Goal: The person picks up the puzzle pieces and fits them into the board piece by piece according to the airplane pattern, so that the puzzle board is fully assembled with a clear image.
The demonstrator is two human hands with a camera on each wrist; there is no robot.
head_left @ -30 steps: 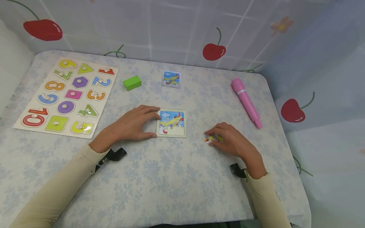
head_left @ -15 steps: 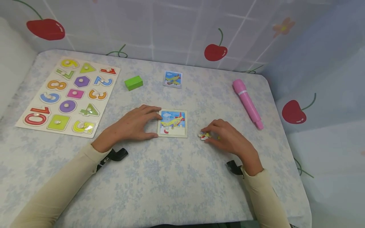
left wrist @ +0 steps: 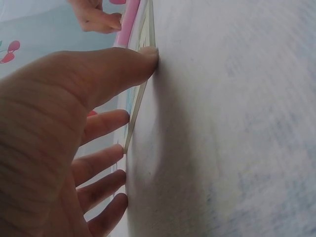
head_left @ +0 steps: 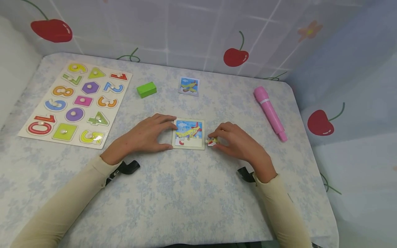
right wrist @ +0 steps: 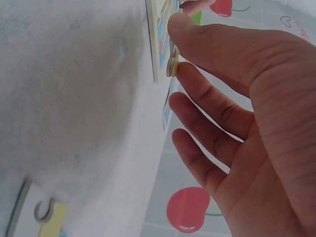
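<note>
A square jigsaw puzzle board (head_left: 189, 147) with an aeroplane picture lies mid-table, bare white along the lower right of its picture. My left hand (head_left: 148, 135) rests at its left side, fingers extended; the left wrist view has the thumb on the board's edge (left wrist: 140, 96). Just off the right edge, my right hand (head_left: 237, 141) pinches a small puzzle piece (head_left: 212, 141) in red, white and yellow between thumb and fingers. In the right wrist view this piece (right wrist: 172, 63) overlaps the board, and another piece (right wrist: 37, 212) lies on the table, hidden beneath the hand in the head view.
Behind the board lie a small aeroplane card (head_left: 189, 86) and a green block (head_left: 146, 90). A number-and-shape peg board (head_left: 102, 144) covers the left of the table. On the right is a pink microphone-shaped toy (head_left: 271, 113). A cherry-patterned curtain (head_left: 186, 34) borders the back.
My right hand has carried the puzzle piece leftward and slightly away from me, up to the board's right edge. The left hand stays at the board; the whole view has shifted slightly.
</note>
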